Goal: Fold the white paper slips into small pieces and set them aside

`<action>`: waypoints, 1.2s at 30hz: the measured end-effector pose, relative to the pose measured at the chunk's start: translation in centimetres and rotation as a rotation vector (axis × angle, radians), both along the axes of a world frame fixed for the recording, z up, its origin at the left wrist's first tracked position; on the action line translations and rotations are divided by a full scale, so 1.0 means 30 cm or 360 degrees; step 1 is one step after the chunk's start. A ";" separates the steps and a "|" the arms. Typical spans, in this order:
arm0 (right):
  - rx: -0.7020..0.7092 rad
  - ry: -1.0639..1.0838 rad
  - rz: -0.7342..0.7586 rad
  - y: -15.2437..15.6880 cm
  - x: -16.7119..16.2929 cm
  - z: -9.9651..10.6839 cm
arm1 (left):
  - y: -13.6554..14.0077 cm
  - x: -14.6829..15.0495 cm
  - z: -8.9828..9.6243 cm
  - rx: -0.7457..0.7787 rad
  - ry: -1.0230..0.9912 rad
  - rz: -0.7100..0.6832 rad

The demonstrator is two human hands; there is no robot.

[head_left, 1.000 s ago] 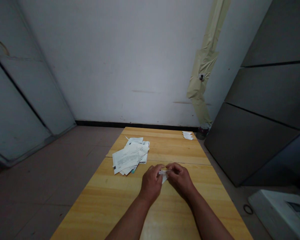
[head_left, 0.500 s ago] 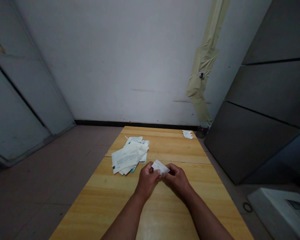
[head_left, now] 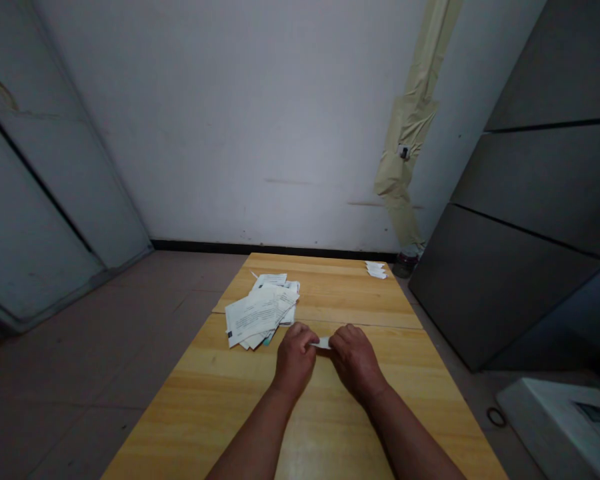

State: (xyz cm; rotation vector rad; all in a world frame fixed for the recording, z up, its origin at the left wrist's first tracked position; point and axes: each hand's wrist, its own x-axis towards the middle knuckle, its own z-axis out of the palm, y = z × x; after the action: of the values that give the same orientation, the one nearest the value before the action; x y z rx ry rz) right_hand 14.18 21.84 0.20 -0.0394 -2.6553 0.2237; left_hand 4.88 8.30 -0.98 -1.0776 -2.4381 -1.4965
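A small folded piece of white paper (head_left: 323,343) spans the gap between my two hands, low over the wooden table. My left hand (head_left: 297,357) pinches its left end, fingers closed. At the right end, my right hand (head_left: 354,357) grips it with curled fingers. Only a narrow strip of the paper shows; the rest is covered by my fingers. Just beyond my left hand lies a loose pile of printed paper sheets (head_left: 257,313), overlapping at angles. Several small folded papers (head_left: 376,269) sit in an overlapping row at the table's far right corner.
The wooden table (head_left: 310,427) reaches almost to the white wall (head_left: 280,120). Grey panels (head_left: 525,240) rise on the right, above a white box-shaped object (head_left: 555,420) on the floor. A dark jar (head_left: 405,263) stands past the far right corner. On the left is a pale door (head_left: 45,220).
The paper has gone from a wider, tilted shape to a narrow strip between my hands. My fingers have rolled over its ends, with the knuckles now uppermost.
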 end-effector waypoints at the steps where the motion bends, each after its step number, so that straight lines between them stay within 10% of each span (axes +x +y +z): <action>1: 0.0033 -0.0036 -0.0001 0.002 0.000 -0.004 | -0.002 0.000 -0.003 -0.0093 0.0035 -0.0004; 17: -0.0948 -0.0214 -0.0134 0.072 0.022 -0.016 | -0.021 -0.037 -0.012 -0.0336 -0.0060 -0.0080; 36: -0.0671 -0.0213 -0.0452 0.051 -0.014 -0.035 | 0.000 -0.022 0.013 -0.0638 0.0086 0.0063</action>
State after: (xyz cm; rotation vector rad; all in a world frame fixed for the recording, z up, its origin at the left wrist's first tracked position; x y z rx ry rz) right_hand 13.77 23.36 -0.84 -0.5798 -2.6431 0.6995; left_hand 4.22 8.31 -0.60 -1.1004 -2.7722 -0.9727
